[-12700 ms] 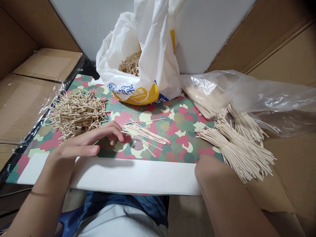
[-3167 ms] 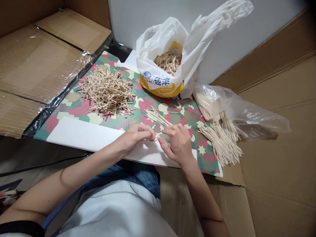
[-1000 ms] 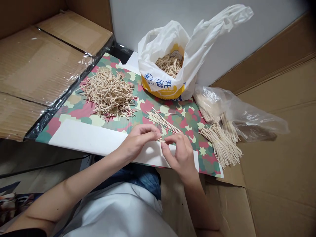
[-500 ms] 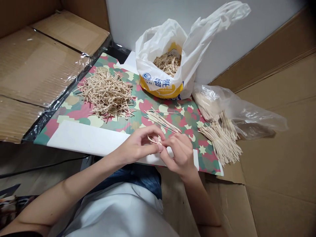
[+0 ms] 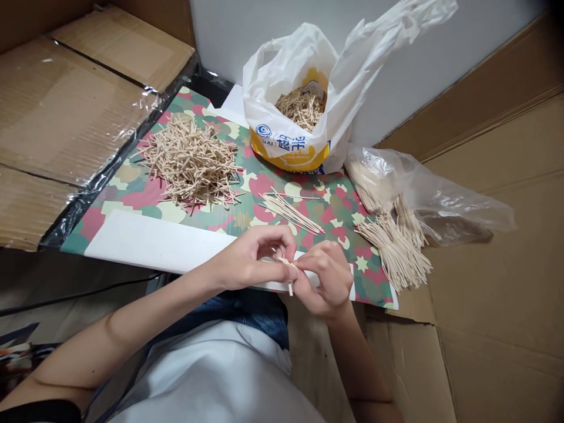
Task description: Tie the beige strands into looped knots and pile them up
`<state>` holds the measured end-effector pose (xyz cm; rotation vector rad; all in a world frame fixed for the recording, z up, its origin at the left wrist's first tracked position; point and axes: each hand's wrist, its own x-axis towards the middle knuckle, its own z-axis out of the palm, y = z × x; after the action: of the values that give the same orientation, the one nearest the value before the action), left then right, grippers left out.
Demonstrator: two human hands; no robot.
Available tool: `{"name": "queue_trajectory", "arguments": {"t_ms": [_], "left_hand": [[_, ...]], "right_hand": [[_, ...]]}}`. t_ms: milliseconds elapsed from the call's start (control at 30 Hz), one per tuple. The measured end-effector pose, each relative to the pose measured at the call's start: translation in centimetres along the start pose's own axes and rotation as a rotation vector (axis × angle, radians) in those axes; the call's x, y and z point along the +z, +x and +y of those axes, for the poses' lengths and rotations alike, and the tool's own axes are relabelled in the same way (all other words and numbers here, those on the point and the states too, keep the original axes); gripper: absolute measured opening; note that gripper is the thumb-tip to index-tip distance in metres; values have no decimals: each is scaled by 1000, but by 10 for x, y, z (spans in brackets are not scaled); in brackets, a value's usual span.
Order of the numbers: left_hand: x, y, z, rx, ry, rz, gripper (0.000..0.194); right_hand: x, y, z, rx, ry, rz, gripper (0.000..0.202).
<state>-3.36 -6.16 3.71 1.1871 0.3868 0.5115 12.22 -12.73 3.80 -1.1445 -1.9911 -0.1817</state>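
My left hand (image 5: 259, 255) and my right hand (image 5: 324, 276) meet over the front edge of the patterned table. Both pinch a small knotted piece of pale strands (image 5: 288, 262) between thumbs and forefingers; a short end hangs below the fingertips. Fingers partly hide its shape. Just beyond my hands lies a small row of straight pale sticks (image 5: 293, 212). A heap of short bent pieces (image 5: 191, 161) sits at the left of the table. Tied bundles of long strands (image 5: 399, 252) rest at the right edge.
A white plastic bag (image 5: 291, 138) holding more short pieces stands at the back. Beside it, a clear bag (image 5: 423, 182) covers part of the bundles. Cardboard (image 5: 83, 117) rises at the left, more cardboard (image 5: 502, 252) at the right. White paper (image 5: 154, 241) lies along the front edge.
The knotted piece has turned in my fingers, and a short end now points down below them. My right hand has shifted slightly. The camera view has moved a little.
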Motion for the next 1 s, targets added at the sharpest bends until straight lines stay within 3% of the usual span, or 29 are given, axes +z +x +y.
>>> {"name": "queue_trajectory", "arguments": {"t_ms": [167,333,533,633,833,1000], "left_hand": [[3,-6,0,65,110,26,11],[2,-7,2,128,248,-5,11],[0,-12,10,240,574,-27,4],[-1,-15,11,268,679,-48,2],[1,-19,7,360,717,3,6],[2,-19,4,422,676,16,13]], "right_hand": [[-1,-1,3,-128,-104,2,13],[-2,-6,2,-9,125,20,14],[-24,3,7,340,519,-487,3],[-31,11,6,418,543,-599,6],[-27,20,1,482,554,-535,15],[-21,16,-1,679,729,-477,12]]}}
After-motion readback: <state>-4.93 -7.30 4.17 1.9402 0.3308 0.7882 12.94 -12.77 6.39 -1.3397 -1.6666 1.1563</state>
